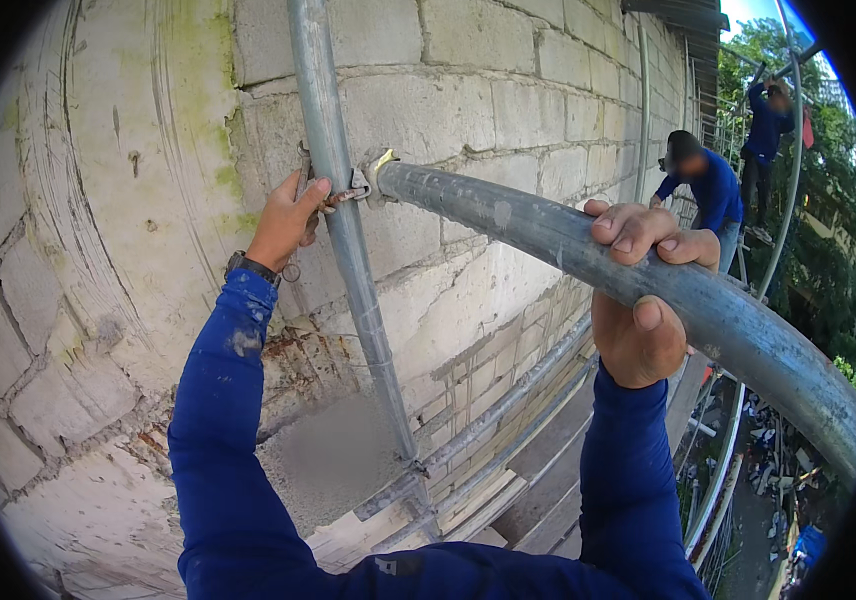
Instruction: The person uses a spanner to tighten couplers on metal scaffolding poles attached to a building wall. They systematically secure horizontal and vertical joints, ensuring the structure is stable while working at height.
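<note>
A grey metal scaffold tube (493,210) slants from the block wall toward the right edge. My right hand (640,340) is wrapped round it, fingers over the top and thumb underneath. Its far end meets a scaffold clamp (359,186) on an upright scaffold tube (348,245). My left hand (288,225) is closed at that clamp, thumb against the upright and the other fingers partly hidden. The clamp looks rusty, with a yellowish piece at the tube's end. A dark band is on my left wrist.
A rough block wall (388,110) fills the left and middle. Lower scaffold tubes (508,400) and planks (548,515) run along it. Two people in blue, one bent over (710,190) and one higher up (768,120), are at the right. Debris (773,480) lies far below, beside trees.
</note>
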`<state>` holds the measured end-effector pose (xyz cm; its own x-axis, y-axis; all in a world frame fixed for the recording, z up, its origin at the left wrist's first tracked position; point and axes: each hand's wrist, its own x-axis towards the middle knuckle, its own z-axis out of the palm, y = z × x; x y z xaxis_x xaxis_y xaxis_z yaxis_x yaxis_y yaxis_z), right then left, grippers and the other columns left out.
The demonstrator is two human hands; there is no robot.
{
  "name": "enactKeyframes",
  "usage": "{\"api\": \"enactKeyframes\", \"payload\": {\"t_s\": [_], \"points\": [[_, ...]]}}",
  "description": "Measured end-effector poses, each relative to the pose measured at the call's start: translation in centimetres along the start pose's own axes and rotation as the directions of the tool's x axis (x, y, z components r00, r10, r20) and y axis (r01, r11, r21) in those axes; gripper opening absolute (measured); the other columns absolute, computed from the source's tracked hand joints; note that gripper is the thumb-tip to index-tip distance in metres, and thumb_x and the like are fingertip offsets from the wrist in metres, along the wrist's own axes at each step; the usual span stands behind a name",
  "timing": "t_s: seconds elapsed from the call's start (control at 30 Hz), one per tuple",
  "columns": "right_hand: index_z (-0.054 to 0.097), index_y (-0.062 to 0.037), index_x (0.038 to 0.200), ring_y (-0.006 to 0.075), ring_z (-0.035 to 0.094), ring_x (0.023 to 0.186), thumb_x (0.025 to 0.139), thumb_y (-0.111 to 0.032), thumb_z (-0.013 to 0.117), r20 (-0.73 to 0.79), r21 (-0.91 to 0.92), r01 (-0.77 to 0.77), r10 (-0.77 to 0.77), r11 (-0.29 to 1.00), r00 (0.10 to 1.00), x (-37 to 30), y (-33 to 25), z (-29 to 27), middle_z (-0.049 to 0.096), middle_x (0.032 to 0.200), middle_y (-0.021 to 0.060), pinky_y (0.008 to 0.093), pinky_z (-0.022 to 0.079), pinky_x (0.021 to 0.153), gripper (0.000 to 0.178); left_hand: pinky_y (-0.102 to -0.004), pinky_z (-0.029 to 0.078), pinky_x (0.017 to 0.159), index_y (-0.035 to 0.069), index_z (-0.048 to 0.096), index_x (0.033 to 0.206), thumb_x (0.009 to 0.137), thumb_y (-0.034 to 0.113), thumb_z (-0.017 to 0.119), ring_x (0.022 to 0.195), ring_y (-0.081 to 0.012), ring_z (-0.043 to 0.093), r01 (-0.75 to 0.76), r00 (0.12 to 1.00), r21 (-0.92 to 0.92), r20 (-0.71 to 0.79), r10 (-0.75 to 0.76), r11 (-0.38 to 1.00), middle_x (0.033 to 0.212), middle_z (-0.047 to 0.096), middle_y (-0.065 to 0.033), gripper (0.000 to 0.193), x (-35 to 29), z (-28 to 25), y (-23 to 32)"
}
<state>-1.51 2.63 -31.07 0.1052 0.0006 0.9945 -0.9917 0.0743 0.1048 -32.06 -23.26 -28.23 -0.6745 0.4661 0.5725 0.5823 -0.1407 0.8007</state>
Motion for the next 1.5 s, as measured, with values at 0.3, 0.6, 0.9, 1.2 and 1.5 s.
{"api": "enactKeyframes", "payload": {"t_s": [0.3,0.6,0.9,1.2,1.5], "points": [[0.051,-0.0126,0.118,0.0317,0.065,0.112,0.083,-0.027,0.091,-0.080,0.018,-0.103,0.104,0.994,0.991,-4.5,-1.5,0.3,0.067,0.106,0.0122,0.0565,0.042,0.115,0.055,-0.0270,0.034,0.045,-0.001,0.062,0.128,0.097,0.043,0.074,0.051,-0.0059,0.042,0.022,1.000,0.091,0.014,-0.023,0.996,0.075,0.057,0.0028,0.054,-3.6,0.6,-4.3],[0.051,-0.0050,0.141,0.0236,0.053,0.135,0.092,-0.012,0.080,-0.118,-0.138,-0.469,0.455,0.873,0.883,-4.2,-6.5,1.6,0.059,0.139,0.0102,0.0422,0.043,0.116,0.057,-0.0274,0.037,0.061,-0.001,0.061,0.124,0.109,0.037,0.056,0.067,-0.0098,0.046,-0.233,0.865,0.024,-0.453,0.218,0.972,0.083,0.053,0.0001,0.041,-3.8,-3.5,-9.2],[0.068,-0.0002,0.095,0.0279,0.070,0.080,0.093,-0.011,0.074,0.159,-0.947,0.077,0.246,0.313,0.956,-4.7,-24.3,1.8,0.071,0.095,0.0145,0.0410,0.055,0.070,0.012,-0.0276,0.038,0.052,0.003,0.055,0.087,0.109,0.041,0.055,0.061,-0.0159,0.048,-0.572,0.820,-0.183,-0.158,0.550,0.800,0.079,0.056,-0.0092,0.044,-9.9,12.2,0.9],[0.069,-0.0014,0.101,0.0252,0.066,0.078,0.093,-0.022,0.074,0.283,-0.739,0.433,0.346,-0.516,0.895,4.2,-42.3,9.1,0.070,0.092,0.0179,0.0385,0.053,0.069,0.023,-0.0326,0.039,0.047,0.004,0.050,0.073,0.104,0.051,0.060,0.052,-0.0186,0.051,-0.123,0.358,-0.903,0.347,0.867,0.412,0.082,0.067,-0.0211,0.057,-13.5,21.9,7.8],[0.062,-0.0007,0.118,0.0348,0.063,0.094,0.104,-0.032,0.065,-0.304,-0.950,-0.250,0.362,-0.188,0.881,-9.9,-30.5,8.8,0.064,0.096,0.0128,0.0449,0.049,0.082,0.035,-0.0515,0.040,0.109,0.009,0.075,0.091,0.103,0.060,0.057,0.126,-0.0302,0.055,0.221,0.166,-0.885,0.448,0.879,0.409,0.129,0.062,-0.0202,0.055,-25.0,36.9,12.8]]}}
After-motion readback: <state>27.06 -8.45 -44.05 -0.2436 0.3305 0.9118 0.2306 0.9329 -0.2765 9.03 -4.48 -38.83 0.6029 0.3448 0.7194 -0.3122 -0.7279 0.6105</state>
